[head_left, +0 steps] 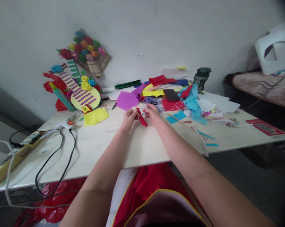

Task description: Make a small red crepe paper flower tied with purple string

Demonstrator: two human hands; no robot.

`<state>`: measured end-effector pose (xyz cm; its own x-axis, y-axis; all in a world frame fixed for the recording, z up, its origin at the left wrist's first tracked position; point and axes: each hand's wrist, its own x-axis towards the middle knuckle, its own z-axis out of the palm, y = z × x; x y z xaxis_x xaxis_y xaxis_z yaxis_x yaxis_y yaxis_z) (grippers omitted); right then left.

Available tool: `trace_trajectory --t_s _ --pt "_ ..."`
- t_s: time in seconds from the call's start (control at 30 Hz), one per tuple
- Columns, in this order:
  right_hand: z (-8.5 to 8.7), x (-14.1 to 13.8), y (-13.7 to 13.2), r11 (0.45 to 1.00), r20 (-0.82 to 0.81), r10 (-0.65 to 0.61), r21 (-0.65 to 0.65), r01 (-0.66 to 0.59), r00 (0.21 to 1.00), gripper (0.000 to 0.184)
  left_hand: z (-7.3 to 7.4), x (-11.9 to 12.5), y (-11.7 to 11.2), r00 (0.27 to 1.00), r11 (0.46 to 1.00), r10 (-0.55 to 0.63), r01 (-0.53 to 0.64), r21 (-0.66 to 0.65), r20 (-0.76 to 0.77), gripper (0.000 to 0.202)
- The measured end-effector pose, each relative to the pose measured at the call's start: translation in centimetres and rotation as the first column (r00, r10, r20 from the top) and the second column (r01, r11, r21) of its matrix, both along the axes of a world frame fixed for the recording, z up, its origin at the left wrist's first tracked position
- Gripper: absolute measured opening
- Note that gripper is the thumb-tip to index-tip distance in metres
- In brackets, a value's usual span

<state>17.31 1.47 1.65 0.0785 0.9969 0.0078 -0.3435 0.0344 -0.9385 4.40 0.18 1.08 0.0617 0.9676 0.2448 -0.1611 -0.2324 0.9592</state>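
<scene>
My left hand (pixel 128 119) and my right hand (pixel 153 114) meet over the middle of the white table (pixel 95 148). Between them is a small folded piece of red paper (pixel 141 118). The left fingers pinch its upper end, and the right fingers are curled closed on its other side. A purple paper sheet (pixel 126 100) lies just behind the hands. Coils of thin cord (pixel 154 102) sit beside my right hand.
Coloured paper sheets are heaped at the back (pixel 166 88), with a dark bottle (pixel 201 77) and a phone (pixel 171 94). A yellow sheet (pixel 95 116), paper-flower crafts (pixel 85 53), a glue gun (pixel 70 121) and black cables (pixel 54 157) lie left. A wooden stick (pixel 182 123) lies right.
</scene>
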Motion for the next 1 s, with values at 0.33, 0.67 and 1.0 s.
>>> trace_trajectory --t_s 0.33,0.67,1.0 --pt "0.5 0.5 0.6 0.992 0.125 -0.088 -0.079 0.098 0.988 0.013 -0.3 -1.1 0.8 0.963 0.996 0.094 -0.091 -0.021 0.251 0.027" --pt "-0.6 -1.3 -0.7 0.951 0.305 0.299 -0.019 -0.308 0.904 0.006 -0.5 -1.3 0.8 0.926 0.992 0.01 0.037 -0.118 0.377 0.016" --pt "-1.2 -0.8 -0.1 0.948 0.787 -0.232 0.313 -0.046 0.571 0.014 -0.5 -1.7 1.0 0.959 0.963 0.27 -0.267 -0.046 0.09 0.039"
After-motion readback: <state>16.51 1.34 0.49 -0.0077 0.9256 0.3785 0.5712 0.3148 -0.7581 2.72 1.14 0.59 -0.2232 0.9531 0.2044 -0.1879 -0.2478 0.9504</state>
